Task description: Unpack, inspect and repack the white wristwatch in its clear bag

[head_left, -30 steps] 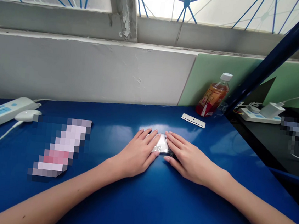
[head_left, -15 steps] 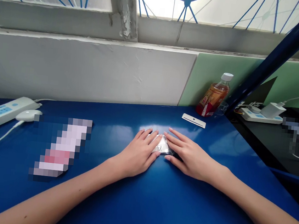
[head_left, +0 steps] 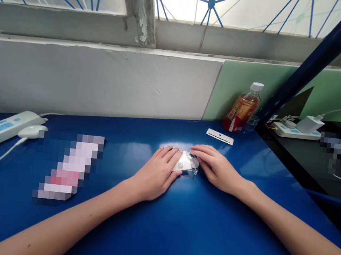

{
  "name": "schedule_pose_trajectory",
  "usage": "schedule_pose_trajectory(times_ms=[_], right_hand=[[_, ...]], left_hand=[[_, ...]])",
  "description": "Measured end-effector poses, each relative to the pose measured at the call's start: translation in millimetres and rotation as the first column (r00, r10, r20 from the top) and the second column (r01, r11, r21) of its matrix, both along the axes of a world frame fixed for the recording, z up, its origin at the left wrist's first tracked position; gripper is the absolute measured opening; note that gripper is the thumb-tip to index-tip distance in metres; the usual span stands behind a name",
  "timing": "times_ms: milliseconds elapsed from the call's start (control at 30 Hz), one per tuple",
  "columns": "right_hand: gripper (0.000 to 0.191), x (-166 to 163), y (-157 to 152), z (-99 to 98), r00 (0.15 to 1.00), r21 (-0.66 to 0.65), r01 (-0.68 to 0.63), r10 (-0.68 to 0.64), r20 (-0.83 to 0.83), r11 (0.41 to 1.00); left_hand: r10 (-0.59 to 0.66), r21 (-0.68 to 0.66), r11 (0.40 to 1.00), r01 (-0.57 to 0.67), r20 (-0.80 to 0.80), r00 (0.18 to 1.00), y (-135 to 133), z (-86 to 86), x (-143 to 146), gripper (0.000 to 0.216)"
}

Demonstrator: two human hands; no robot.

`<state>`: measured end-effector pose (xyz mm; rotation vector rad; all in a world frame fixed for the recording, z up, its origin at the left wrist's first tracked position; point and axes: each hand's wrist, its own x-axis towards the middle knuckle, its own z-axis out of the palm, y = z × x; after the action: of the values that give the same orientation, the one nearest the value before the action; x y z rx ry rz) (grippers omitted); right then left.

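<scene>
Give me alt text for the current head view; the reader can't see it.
The left hand lies over part of a small white item in clear plastic on a blue tabletop, the right hand at its right end. Behind them are a white-capped drink bottle and a flat white card; a power strip lies at far left.
</scene>
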<state>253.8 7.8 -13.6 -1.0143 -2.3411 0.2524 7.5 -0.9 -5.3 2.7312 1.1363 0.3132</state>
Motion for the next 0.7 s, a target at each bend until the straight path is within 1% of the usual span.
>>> schedule_pose_trajectory(times_ms=[100, 167, 333, 467, 533, 633, 700], right_hand=[[0.038, 4.4, 3.9, -0.4, 1.0, 0.027, -0.013, 0.014, -0.017, 1.0], [0.037, 6.0, 4.7, 0.9, 0.999, 0.034, -0.019, 0.02, -0.048, 0.999], [0.023, 8.1, 4.7, 7.6, 0.986, 0.03, -0.016, 0.021, -0.168, 0.999], [0.015, 8.7, 3.1, 18.0, 0.952, -0.016, -0.016, 0.01, -0.307, 1.0], [0.011, 8.4, 1.3, 24.7, 0.911, -0.058, -0.017, -0.009, -0.413, 0.998], [0.005, 8.0, -0.4, 32.1, 0.801, -0.15, -0.005, -0.086, -0.593, 0.989], [0.011, 7.8, 0.1, 33.3, 0.723, -0.26, -0.004, -0.177, -0.668, 0.966]], left_hand=[[-0.035, -0.008, 0.999, 0.035, 0.068, 0.997, 0.8, -1.0, -2.3, 0.053], [-0.064, -0.005, 0.998, 0.065, 0.121, 0.991, 0.6, -0.7, -3.6, 0.051], [-0.132, 0.024, 0.991, 0.129, 0.179, 0.975, -1.9, 1.8, -4.6, 0.048], [-0.124, 0.027, 0.992, 0.121, 0.217, 0.968, -3.7, 4.0, -4.6, 0.049], [-0.109, 0.009, 0.994, 0.11, 0.261, 0.959, -3.9, 5.0, -5.1, 0.049], [-0.081, -0.023, 0.995, 0.095, 0.342, 0.936, -4.0, 5.6, -6.7, 0.047], [-0.039, -0.046, 0.997, 0.061, 0.392, 0.919, -4.2, 4.9, -7.8, 0.047]])
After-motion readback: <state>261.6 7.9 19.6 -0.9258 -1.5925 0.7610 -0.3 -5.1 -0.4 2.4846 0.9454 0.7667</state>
